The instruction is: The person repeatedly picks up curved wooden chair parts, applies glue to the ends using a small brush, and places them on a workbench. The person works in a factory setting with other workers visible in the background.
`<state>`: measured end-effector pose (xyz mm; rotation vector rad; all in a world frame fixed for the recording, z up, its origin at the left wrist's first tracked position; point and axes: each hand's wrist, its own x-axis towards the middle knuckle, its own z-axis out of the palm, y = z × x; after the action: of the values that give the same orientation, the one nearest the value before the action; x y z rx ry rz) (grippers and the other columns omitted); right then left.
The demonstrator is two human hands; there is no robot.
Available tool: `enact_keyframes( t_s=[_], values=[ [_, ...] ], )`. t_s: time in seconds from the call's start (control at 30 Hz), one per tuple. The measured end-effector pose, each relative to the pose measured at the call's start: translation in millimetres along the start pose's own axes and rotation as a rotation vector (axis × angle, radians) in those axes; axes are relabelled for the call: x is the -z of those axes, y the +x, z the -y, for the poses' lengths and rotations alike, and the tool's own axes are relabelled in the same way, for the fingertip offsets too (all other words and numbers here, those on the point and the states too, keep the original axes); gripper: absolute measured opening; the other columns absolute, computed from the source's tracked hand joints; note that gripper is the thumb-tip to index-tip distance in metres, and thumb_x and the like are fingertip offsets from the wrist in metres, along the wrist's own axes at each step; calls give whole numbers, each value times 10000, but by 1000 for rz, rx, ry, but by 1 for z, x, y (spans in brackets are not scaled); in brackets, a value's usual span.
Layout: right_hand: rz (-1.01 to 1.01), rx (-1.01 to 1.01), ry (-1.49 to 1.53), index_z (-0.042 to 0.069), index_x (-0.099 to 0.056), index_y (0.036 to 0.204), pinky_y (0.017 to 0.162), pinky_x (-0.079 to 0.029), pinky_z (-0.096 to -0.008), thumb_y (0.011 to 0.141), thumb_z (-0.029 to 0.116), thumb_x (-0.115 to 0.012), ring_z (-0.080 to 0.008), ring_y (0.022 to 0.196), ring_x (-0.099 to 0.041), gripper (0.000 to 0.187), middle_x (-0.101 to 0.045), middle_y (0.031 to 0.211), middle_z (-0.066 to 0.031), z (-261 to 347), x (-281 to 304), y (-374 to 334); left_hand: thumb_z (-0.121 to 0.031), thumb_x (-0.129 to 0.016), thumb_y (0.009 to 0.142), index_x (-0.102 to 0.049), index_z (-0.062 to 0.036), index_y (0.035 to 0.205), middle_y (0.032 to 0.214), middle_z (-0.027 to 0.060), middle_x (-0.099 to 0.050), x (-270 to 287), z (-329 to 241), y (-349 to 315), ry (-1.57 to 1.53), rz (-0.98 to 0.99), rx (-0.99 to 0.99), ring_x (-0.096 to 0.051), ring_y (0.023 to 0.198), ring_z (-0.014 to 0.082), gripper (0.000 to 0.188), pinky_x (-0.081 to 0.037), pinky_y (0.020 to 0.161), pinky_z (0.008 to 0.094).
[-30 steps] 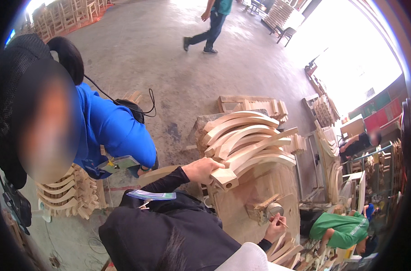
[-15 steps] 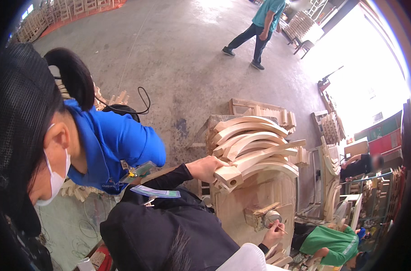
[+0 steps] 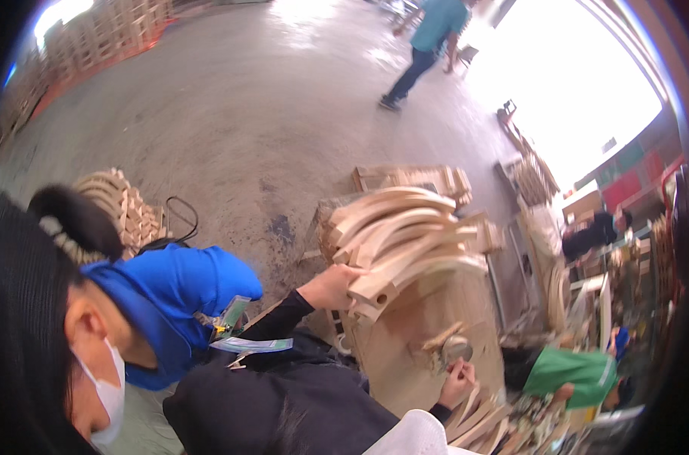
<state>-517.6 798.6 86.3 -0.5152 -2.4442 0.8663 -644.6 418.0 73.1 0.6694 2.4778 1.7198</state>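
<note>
My left hand (image 3: 331, 287) is closed on the near end of a curved wooden piece (image 3: 396, 274), thumb on top. A round hole shows in the end face of the wood beside my fingers. Several pale curved pieces (image 3: 394, 220) lie stacked just beyond it on a wooden bench (image 3: 405, 364). My right hand (image 3: 456, 383) is pinched beside a round, greyish cup-like part (image 3: 457, 349) set against a wooden block (image 3: 435, 345). Its fingers hold a thin stick, clearer in the earlier frame; blur hides most of it now.
Close on my left is a person in a blue shirt (image 3: 185, 296). Loose wooden pieces (image 3: 477, 421) lie right of my right hand. Beyond the bench is a wooden pallet (image 3: 413, 180) with stacked parts. People in green (image 3: 572, 377) and teal (image 3: 439, 26) are farther off.
The view has shifted and blurred. My left hand stays on the wood and my right hand stays by the round part. The person in teal has walked farther away; the one in blue has lowered their head.
</note>
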Motion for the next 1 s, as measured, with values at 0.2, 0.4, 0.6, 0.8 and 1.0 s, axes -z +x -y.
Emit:
enact_keyframes(
  t_s=[0.2, 0.4, 0.6, 0.8, 1.0],
  values=[
    [-77, -79, 226, 22, -568, 735, 545, -413, -250, 931, 144, -628, -79, 587, -492, 238, -546, 625, -6, -16, -14, -11, 14, -627, 673, -633, -12, 997, 848, 168, -666, 17, 3, 16, -21, 2, -79, -675, 774, 264, 326, -533, 706, 348],
    [-132, -107, -1, 67, -635, 801, 572, -467, -383, 894, 254, -642, -284, 619, -624, 209, -637, 690, -123, 19, -3, -4, 118, -581, 653, -569, -11, 814, 722, 52, -609, 32, 15, 63, -83, 66, -73, -632, 669, 132, 207, -516, 638, 270],
    [-158, -175, -20, 89, -633, 850, 637, -491, -436, 876, 273, -640, -335, 749, -654, 186, -674, 776, -132, 14, 1, -16, 137, -551, 661, -551, -11, 754, 696, 35, -583, -3, -16, 106, -56, 276, -114, -635, 685, 133, 175, -524, 646, 273],
    [-260, -200, 18, 77, -622, 839, 644, -487, -454, 866, 279, -640, -355, 750, -649, 204, -666, 768, -155, 16, -8, -26, 141, -562, 678, -554, -18, 788, 736, 31, -578, -51, -35, 108, -104, 614, -98, -635, 705, 146, 193, -530, 660, 286],
    [-290, -226, 38, 69, -627, 818, 641, -492, -451, 853, 261, -651, -342, 726, -659, 197, -660, 734, -155, 13, -17, -26, 150, -564, 687, -526, -21, 851, 786, 52, -549, -82, -21, 98, -230, 793, 28, -633, 703, 174, 240, -543, 666, 313]
  ],
)
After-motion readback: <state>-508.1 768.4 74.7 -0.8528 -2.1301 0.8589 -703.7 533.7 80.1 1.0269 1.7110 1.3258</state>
